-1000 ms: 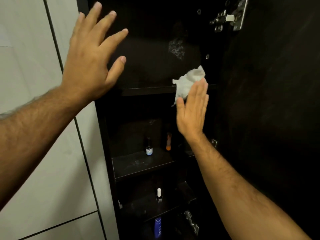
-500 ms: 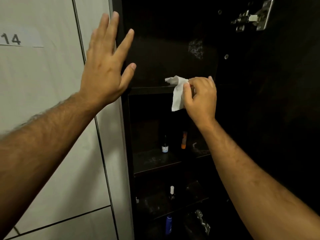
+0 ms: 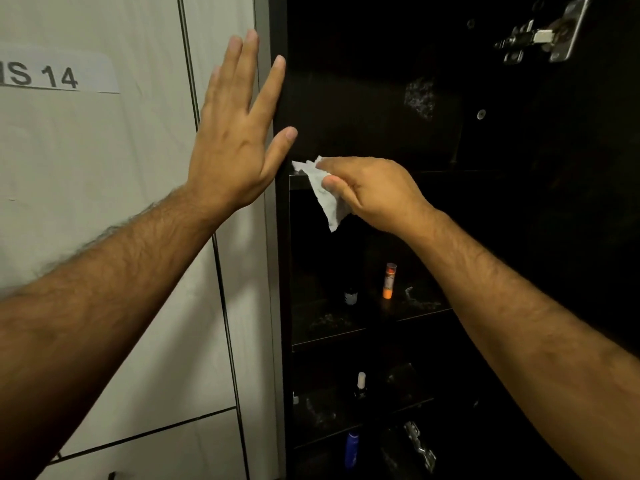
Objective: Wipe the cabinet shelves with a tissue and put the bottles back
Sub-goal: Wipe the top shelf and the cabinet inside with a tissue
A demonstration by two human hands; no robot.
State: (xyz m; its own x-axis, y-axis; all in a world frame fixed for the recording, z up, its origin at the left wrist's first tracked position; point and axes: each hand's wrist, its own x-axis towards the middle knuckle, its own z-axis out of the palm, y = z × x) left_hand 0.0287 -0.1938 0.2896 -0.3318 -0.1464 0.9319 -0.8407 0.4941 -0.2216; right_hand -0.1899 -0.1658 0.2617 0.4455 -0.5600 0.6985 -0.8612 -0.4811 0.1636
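Note:
My right hand [image 3: 372, 194] pinches a crumpled white tissue [image 3: 327, 199] at the left end of the upper shelf [image 3: 450, 173] of a dark cabinet; the tissue's tail hangs below the shelf edge. My left hand [image 3: 235, 133] is flat with fingers spread, against the cabinet's left front edge beside the wall. On the middle shelf [image 3: 329, 336] stand a small dark bottle [image 3: 350, 296] and an orange and white tube [image 3: 389, 280]. A small white-capped bottle [image 3: 361, 385] stands on the lower shelf [image 3: 353, 424]. Below it a blue bottle [image 3: 351, 449] shows.
White tiled wall [image 3: 104, 168] fills the left, with a paper label reading "14" [image 3: 59, 76]. A metal hinge [image 3: 543, 32] is fixed at the cabinet's upper right, another hinge [image 3: 420, 445] low down. The open dark door [image 3: 588, 202] stands on the right.
My right hand has curled round the tissue and slid it left along the upper shelf to its left end. The view has shifted, so the cabinet sits farther right.

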